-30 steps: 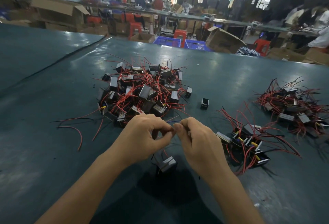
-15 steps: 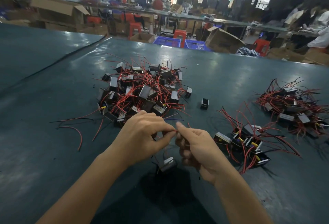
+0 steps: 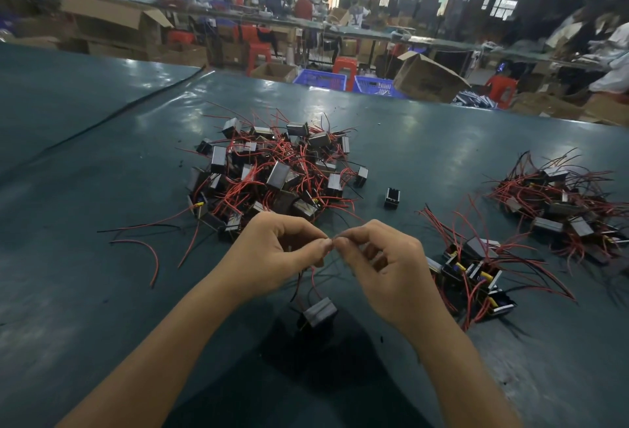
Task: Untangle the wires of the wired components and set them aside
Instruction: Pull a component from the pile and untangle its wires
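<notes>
- You work on a dark green counter [image 3: 102, 291].
- Behind it you see an open cardboard box [image 3: 429, 82] beside two blue crates [image 3: 320, 80].
- A red stool [image 3: 344, 65] stands behind the crates.

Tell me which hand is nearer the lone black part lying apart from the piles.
Right. The right hand sits just this side of the lone part; the left hand is farther off, to its left.

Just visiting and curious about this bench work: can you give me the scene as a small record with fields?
Surface: dark green table
Left hand: pinches the leads of a wired component
Right hand: pinches the leads too, fingertips near the left's
Unsorted: tangled pile ahead of the hands
Set aside: two groups to the right, near group, far group
Stray: lone component between pile and near group
</notes>
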`<move>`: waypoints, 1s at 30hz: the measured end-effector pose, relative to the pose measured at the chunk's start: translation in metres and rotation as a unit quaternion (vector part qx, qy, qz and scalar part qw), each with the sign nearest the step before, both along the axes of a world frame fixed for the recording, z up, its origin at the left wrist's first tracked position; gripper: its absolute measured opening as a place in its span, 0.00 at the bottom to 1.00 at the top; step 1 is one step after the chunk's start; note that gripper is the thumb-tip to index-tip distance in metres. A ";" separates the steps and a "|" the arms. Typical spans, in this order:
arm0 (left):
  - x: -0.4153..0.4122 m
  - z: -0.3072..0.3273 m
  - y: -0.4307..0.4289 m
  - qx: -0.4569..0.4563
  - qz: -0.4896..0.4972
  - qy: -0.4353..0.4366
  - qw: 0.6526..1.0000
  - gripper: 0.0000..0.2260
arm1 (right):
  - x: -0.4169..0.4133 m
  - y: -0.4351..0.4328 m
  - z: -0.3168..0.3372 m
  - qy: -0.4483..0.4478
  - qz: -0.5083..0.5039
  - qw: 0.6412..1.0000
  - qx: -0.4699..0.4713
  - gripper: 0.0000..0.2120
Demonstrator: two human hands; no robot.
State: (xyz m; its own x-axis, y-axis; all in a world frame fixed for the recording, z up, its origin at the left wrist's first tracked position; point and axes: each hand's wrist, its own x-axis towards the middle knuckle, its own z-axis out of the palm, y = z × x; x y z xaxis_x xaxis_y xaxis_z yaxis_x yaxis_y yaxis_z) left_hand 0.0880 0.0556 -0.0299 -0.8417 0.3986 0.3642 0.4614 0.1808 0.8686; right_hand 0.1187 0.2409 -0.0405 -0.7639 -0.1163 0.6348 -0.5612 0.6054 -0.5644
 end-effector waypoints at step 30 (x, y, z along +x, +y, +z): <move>0.000 0.000 0.000 -0.015 -0.014 -0.011 1.000 0.03 | 0.001 -0.003 -0.001 0.002 -0.002 1.000 -0.003 0.09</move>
State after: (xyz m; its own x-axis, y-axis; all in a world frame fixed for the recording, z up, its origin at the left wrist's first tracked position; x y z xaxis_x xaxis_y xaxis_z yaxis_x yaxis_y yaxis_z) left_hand 0.0878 0.0551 -0.0302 -0.8374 0.4330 0.3335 0.4479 0.1941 0.8727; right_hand 0.1198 0.2378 -0.0417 -0.7616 -0.1108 0.6385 -0.5616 0.6043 -0.5651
